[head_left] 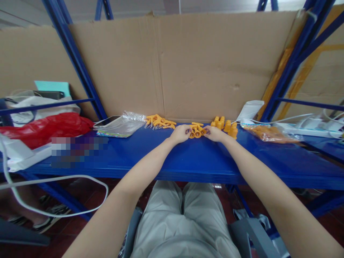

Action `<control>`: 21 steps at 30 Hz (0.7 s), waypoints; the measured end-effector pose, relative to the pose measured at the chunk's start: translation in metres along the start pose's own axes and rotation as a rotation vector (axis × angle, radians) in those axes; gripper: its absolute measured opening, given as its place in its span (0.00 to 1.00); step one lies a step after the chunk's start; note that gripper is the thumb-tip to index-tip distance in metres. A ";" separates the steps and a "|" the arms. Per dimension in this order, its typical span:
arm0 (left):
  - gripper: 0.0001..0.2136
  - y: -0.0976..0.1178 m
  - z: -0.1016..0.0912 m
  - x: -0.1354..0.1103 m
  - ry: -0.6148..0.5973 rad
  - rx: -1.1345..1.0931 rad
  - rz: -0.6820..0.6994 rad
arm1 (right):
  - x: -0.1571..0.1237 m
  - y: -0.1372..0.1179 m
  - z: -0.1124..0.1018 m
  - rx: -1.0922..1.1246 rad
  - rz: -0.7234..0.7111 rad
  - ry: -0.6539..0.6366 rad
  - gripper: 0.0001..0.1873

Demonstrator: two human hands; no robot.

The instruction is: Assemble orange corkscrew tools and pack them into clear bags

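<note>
Both my hands reach to the far middle of a blue metal shelf (188, 161). My left hand (180, 134) and my right hand (215, 133) are closed from either side on a small cluster of orange plastic parts (197, 130), with round open ends facing me. Fingers of both hands pinch those parts. Left of them lies a loose pile of orange parts (160, 122) on small metal chains. To the right stands a group of orange parts (225, 125), set upright.
A cardboard sheet (188, 64) backs the shelf between blue uprights. At left lie a phone (106, 122), a clear plastic bag (126, 123), a red bag (45, 129) and white cable. At right sit a bag of orange parts (266, 133), a white pouch (249, 110) and a power strip (303, 129).
</note>
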State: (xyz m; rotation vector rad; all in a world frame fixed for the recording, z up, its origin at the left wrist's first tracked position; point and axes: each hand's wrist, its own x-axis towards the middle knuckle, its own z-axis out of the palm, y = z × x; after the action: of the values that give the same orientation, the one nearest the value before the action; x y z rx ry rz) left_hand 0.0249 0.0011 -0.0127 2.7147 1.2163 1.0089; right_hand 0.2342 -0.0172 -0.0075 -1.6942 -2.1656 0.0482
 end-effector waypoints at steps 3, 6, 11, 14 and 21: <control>0.09 0.000 0.001 0.000 0.013 -0.019 0.051 | 0.001 0.000 0.000 0.023 0.030 0.028 0.15; 0.09 0.003 0.000 -0.001 0.006 -0.022 0.093 | -0.001 -0.003 -0.002 -0.017 0.070 0.041 0.12; 0.11 0.007 0.001 -0.002 -0.054 -0.026 0.158 | -0.009 -0.015 -0.009 -0.160 0.097 0.030 0.11; 0.11 0.009 0.002 -0.003 -0.081 -0.019 0.177 | -0.013 -0.021 -0.014 -0.224 0.102 0.029 0.11; 0.12 0.007 0.007 -0.002 -0.120 -0.001 0.174 | -0.013 -0.019 -0.018 -0.216 0.075 0.042 0.07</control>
State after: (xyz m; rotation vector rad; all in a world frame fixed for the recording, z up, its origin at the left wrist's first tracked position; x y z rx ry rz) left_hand 0.0323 -0.0030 -0.0180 2.8733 0.9764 0.8433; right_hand 0.2250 -0.0388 0.0107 -1.8753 -2.1404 -0.2070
